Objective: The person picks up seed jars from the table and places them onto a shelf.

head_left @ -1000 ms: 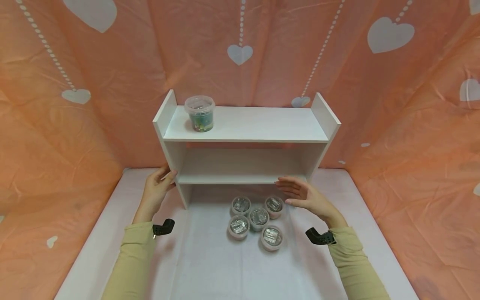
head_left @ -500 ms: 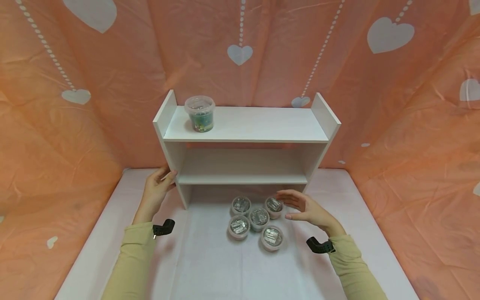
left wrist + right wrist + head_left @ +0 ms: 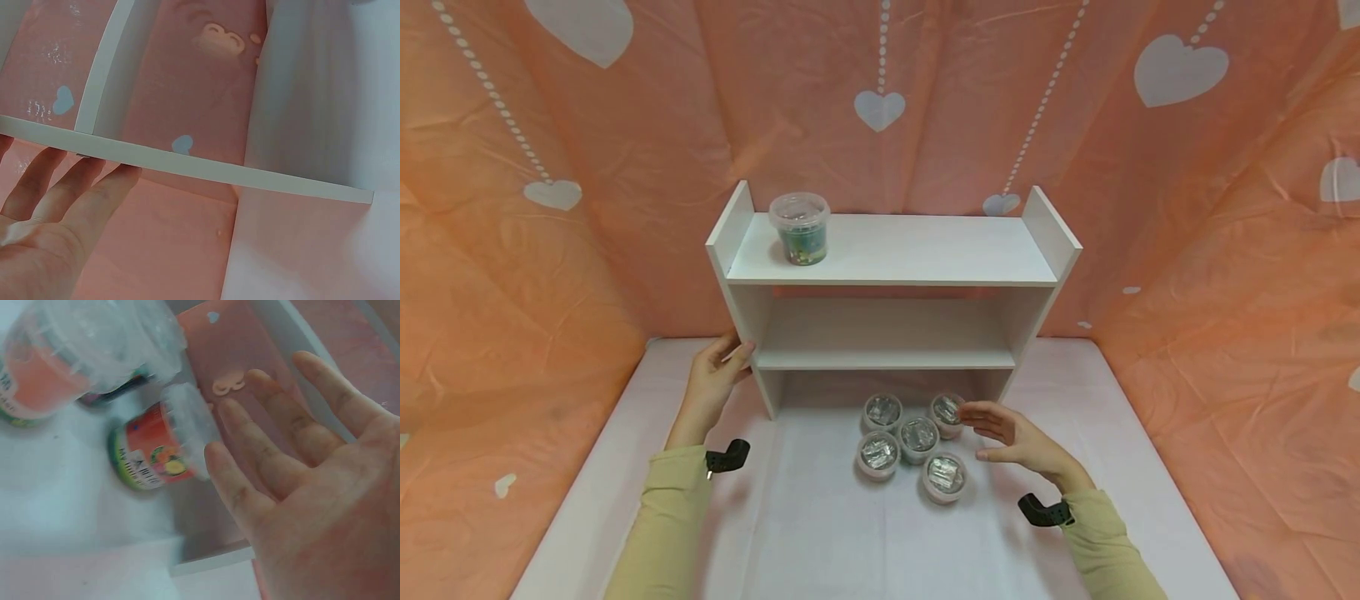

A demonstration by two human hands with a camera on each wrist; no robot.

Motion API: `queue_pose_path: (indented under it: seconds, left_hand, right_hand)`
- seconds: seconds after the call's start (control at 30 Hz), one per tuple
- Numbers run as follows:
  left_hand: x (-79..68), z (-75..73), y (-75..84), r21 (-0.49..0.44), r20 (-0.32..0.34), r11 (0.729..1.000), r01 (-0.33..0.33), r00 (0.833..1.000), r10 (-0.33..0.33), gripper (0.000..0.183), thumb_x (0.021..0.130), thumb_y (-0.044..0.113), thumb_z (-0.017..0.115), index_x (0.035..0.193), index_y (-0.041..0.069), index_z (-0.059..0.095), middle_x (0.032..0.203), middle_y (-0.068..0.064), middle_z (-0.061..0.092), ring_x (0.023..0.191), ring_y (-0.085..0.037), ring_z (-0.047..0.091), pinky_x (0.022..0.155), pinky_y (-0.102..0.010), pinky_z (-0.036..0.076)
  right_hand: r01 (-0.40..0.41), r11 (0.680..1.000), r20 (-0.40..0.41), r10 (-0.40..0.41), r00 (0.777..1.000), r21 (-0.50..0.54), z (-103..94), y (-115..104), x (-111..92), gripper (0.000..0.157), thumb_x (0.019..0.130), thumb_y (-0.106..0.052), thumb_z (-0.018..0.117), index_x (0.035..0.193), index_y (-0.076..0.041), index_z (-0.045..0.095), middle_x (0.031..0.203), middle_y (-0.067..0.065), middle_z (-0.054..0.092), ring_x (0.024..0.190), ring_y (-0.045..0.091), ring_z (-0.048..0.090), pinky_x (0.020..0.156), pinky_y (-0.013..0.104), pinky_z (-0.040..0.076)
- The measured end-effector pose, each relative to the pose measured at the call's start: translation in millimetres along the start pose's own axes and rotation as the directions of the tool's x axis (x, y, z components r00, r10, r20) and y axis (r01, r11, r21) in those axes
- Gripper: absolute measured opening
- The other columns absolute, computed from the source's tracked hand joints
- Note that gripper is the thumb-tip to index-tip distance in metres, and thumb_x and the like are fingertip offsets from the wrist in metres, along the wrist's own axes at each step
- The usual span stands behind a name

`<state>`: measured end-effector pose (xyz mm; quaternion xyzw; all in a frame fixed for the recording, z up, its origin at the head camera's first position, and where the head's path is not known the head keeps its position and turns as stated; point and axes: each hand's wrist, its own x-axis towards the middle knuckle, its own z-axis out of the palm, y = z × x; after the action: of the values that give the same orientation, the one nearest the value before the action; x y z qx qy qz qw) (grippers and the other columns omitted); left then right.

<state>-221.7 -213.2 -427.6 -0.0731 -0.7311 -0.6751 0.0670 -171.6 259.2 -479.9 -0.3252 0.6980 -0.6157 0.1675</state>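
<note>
Left hand at the white shelf, fingers extended against the outer face of its left side panel, nothing clasped. Right hand holds nothing: thumb and fingers apart beside the rear right tub, contact uncertain. That tub sits on the white tabletop with four other lidded tubs, clustered at the shelf's foot. One greenish tub upright on top tier, left end

spread right hand, lidded tubs, shelf
</note>
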Motion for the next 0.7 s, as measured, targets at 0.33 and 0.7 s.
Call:
queue_pose_path:
  seconds: [0.33,0.7]
  left_hand:
    - [1.1,-0.4,-0.6,0.011,-0.004,1.0,0.006,1.0,-0.006,0.056,0.098,0.019,0.056,0.145,-0.002,0.035,0.146,-0.022,0.036,0.125,-0.041,0.043,0.089,-0.029,0.05]
    - [0.9,-1.3,-2.5,-0.007,-0.009,1.0,-0.014,1.0,0.014,0.058,0.097,0.022,0.059,0.144,-0.004,0.038,0.144,-0.024,0.037,0.123,-0.039,0.045,0.087,-0.027,0.052]
  right_hand:
    - [-0.077,0.996,-0.003,0.077,0.997,0.035,9.6,16,-10,0.064,0.085,0.01,0.065,0.14,0.011,0.034,0.14,0.036,0.034,0.128,0.053,0.03,0.106,0.062,0.024]
    - [-0.071,0.994,0.041,0.067,0.997,0.082,17.6,26,-10,0.065,0.086,0.009,0.065,0.141,0.014,0.029,0.141,0.036,0.031,0.127,0.057,0.027,0.104,0.065,0.023]
